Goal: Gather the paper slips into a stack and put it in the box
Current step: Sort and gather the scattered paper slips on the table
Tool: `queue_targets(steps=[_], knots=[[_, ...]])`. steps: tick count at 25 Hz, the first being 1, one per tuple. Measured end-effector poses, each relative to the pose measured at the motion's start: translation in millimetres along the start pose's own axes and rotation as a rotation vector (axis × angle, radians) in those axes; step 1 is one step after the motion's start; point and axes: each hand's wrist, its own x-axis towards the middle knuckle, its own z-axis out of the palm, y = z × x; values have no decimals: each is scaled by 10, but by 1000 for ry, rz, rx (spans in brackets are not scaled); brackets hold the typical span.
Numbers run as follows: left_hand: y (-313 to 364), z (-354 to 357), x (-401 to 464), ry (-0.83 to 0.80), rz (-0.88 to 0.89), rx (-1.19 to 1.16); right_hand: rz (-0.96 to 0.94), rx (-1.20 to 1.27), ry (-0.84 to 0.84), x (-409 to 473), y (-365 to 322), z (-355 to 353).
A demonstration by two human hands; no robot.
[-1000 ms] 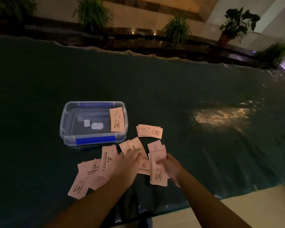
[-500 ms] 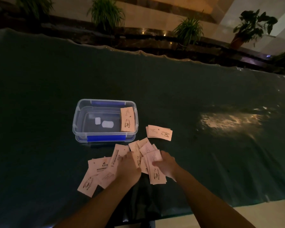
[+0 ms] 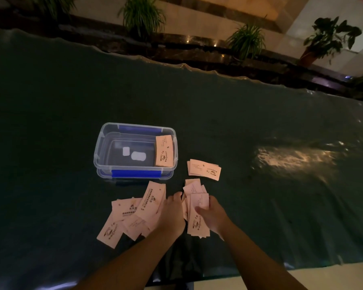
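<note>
Several paper slips (image 3: 198, 218) pinched in right fingers (image 3: 201, 210)

Compared with 1.0 s ago: the left hand (image 3: 172, 214) has shifted from lying flat over the fanned centre slips to sitting palm-down right against the bundle in the right hand (image 3: 213, 216). The centre slips (image 3: 194, 188), earlier spread apart between the hands, are now drawn together, and overlap the top of the held stack (image 3: 198, 221). The right hand grips that stack from its right edge, thumb across the face; the stack looks thicker than before. The gap between the two hands has closed; they are now nearly touching.
</note>
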Motion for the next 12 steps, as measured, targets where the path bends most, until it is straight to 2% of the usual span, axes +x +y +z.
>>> queue_targets(steps=[2,4,6,10,12], knots=[[53,-26,30,-90,-54,126,26,101,-6,-13,55,-18],[126,-23,17,-171,-78,75,49,215,2,-19,106,-24],[181,-7,-10,-163,-133,-34,72,306,1,-26,120,-18],[286,-20,-26,-111,-208,-89,116,358,12,-32,65,-10],[330,-68,-30,-152,-210,-58,145,414,24,-26,54,2]])
